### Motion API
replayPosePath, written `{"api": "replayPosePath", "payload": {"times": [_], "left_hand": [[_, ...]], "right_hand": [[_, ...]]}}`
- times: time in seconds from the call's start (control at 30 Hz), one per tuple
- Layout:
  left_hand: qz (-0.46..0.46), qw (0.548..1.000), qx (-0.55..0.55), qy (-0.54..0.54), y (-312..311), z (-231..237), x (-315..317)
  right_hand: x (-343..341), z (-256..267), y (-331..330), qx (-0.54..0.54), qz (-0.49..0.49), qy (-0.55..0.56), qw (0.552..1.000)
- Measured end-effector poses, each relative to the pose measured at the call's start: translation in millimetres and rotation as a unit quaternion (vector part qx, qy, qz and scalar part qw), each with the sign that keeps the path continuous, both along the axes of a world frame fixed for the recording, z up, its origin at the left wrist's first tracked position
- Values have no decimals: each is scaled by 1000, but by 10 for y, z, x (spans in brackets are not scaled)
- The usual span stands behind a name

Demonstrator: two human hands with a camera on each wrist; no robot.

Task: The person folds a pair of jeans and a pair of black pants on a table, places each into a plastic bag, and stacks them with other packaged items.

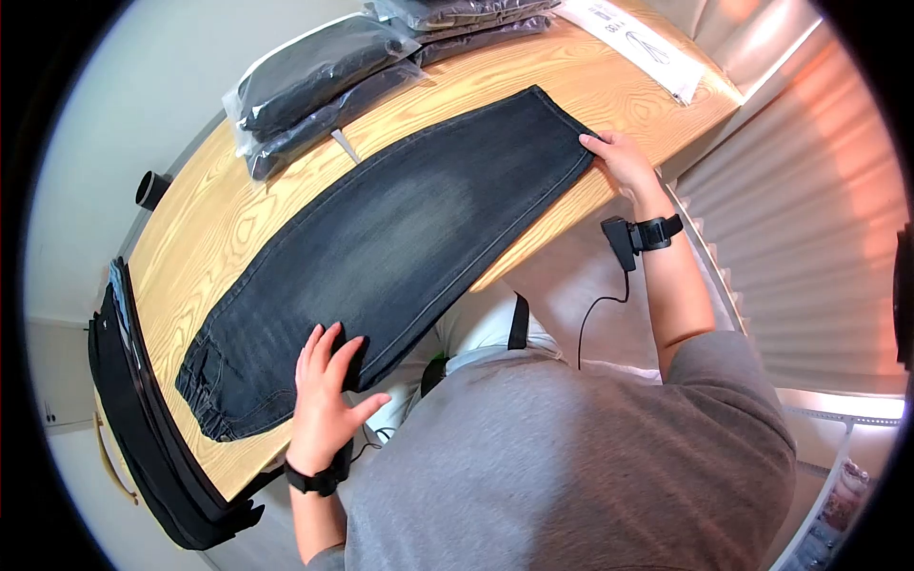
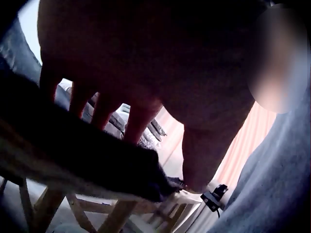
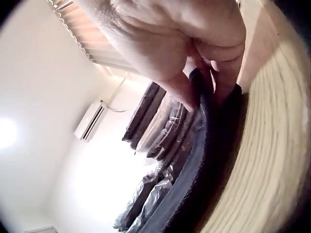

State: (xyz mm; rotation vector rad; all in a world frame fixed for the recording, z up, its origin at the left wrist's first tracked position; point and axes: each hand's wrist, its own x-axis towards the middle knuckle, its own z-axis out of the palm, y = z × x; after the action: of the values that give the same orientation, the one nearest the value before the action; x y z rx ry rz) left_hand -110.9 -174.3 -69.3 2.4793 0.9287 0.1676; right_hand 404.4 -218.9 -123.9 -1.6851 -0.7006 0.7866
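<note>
Dark washed jeans (image 1: 381,247), folded lengthwise, lie across the wooden table, with the gathered waistband (image 1: 205,385) at the left and the leg hems at the upper right. My right hand (image 1: 624,167) pinches the near corner of the hem, thumb on top. The right wrist view shows the denim edge (image 3: 206,126) between thumb and fingers. My left hand (image 1: 328,390) is at the near edge of the jeans by the seat, its fingers straight and spread over the cloth. In the left wrist view the left hand (image 2: 131,63) is a dark outline above the denim.
Bagged dark garments (image 1: 324,71) are stacked along the table's far side. A printed white package (image 1: 633,48) lies at the far right. Black trousers (image 1: 143,409) hang over the left table edge, and a black cup-like object (image 1: 152,190) sits past the back edge.
</note>
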Motion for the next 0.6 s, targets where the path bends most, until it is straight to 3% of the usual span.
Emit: {"api": "replayPosePath", "payload": {"times": [0.07, 0.17, 0.23, 0.27, 0.37, 0.43, 0.53, 0.6], "left_hand": [[21, 999, 46, 6, -76, -94, 71], [57, 993, 100, 10, -116, -298, 116], [63, 992, 110, 17, -153, -317, 140], [68, 990, 121, 23, -164, -325, 142], [67, 990, 124, 27, -158, -377, 111], [61, 990, 127, 30, -145, -388, 90], [70, 993, 93, -16, -134, -387, 51], [54, 996, 68, -8, -125, -325, 6]], "right_hand": [[-86, 86, -5, -22, -10, -52, 998], [-140, 197, -29, 9, -13, 19, 1000], [-137, 227, -36, 83, -69, 191, 976], [-126, 212, -39, 83, -67, 191, 976], [-124, 194, -14, 49, -57, 149, 986], [-119, 167, 32, -32, -67, 29, 997], [-130, 224, 67, -85, -69, -56, 992], [-185, 226, 73, -62, -81, -84, 991]]}}
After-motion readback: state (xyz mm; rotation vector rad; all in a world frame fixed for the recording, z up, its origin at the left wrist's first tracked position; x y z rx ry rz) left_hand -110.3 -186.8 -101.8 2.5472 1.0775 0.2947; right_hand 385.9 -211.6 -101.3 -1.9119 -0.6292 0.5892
